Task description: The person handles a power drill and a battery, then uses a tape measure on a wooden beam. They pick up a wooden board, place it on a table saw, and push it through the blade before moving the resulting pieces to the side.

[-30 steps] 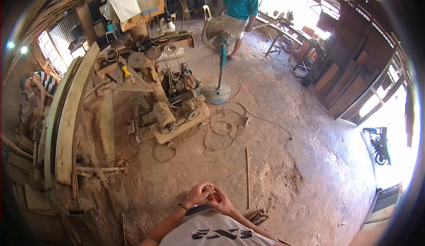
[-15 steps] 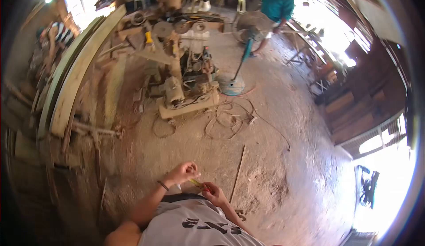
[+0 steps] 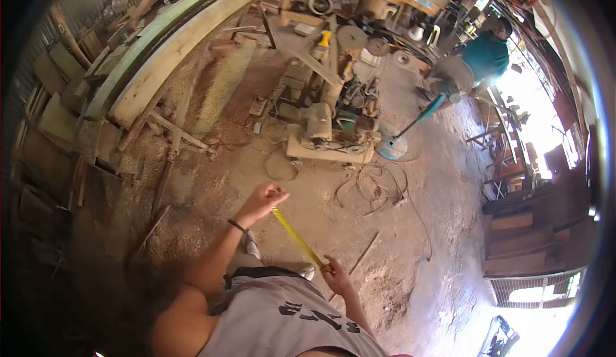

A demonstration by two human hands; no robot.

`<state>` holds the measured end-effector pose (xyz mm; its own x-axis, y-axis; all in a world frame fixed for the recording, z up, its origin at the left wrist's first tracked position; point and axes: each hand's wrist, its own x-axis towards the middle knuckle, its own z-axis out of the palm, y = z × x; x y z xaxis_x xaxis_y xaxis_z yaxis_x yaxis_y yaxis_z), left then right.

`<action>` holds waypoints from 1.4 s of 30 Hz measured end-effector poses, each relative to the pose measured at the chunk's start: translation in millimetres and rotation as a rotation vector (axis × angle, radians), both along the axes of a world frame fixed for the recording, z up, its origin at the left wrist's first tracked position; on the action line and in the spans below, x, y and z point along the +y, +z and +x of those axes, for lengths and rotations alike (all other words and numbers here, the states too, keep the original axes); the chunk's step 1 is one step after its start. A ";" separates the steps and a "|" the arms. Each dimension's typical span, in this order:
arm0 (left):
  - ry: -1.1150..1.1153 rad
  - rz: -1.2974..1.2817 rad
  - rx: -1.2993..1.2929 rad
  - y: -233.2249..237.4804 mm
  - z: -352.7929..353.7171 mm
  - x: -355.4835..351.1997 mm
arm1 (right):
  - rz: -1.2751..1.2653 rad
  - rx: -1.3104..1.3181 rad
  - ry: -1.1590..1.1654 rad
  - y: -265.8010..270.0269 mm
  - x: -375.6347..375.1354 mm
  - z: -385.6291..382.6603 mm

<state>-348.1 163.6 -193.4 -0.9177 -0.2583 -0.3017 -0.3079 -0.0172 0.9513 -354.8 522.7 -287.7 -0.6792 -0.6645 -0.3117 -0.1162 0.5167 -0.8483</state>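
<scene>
Head view: the yellow metal measuring tape [image 3: 296, 236] is pulled out taut between both hands, above the sawdust-strewn dirt floor [image 3: 443, 183]; it rests against no timber as yet. The left hand [image 3: 263, 200] pinches its free end; the right hand [image 3: 335, 273] is closed on the other end, its case hidden in the fist; the markings are too small to read.

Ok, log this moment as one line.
tape measure: yellow blade stretched between hands | left hand: pinches blade end | right hand: holds case | floor: sawdust-strewn
</scene>
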 end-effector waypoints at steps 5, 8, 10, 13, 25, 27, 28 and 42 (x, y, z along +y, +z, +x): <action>0.035 0.128 0.058 -55.6 34.8 -59.4 | -0.022 -0.063 -0.119 -14.8 -94.6 5.5; 0.136 0.207 -0.089 -73.2 74.0 -100.6 | -0.078 -0.170 -0.096 -5.7 -170.2 0.6; 0.198 0.268 -0.106 -98.6 100.1 -123.0 | -0.109 -0.268 -0.087 3.1 -219.9 4.2; 0.287 0.395 -0.100 -110.1 134.2 -156.3 | -0.042 -0.363 0.145 -12.8 -276.8 -5.2; 0.456 0.454 -0.204 -82.6 107.1 -271.6 | 0.064 -0.484 0.539 -5.9 -462.5 -59.0; 0.458 0.523 -0.220 -77.8 81.3 -291.6 | -0.003 -0.434 0.538 -10.3 -501.8 -80.1; 0.412 0.507 -0.215 -89.2 66.9 -306.4 | -0.002 -0.420 0.544 -11.4 -524.3 -94.0; 0.266 0.477 -0.203 -36.2 -169.6 -593.9 | -0.383 -0.330 0.581 69.5 -826.2 -329.1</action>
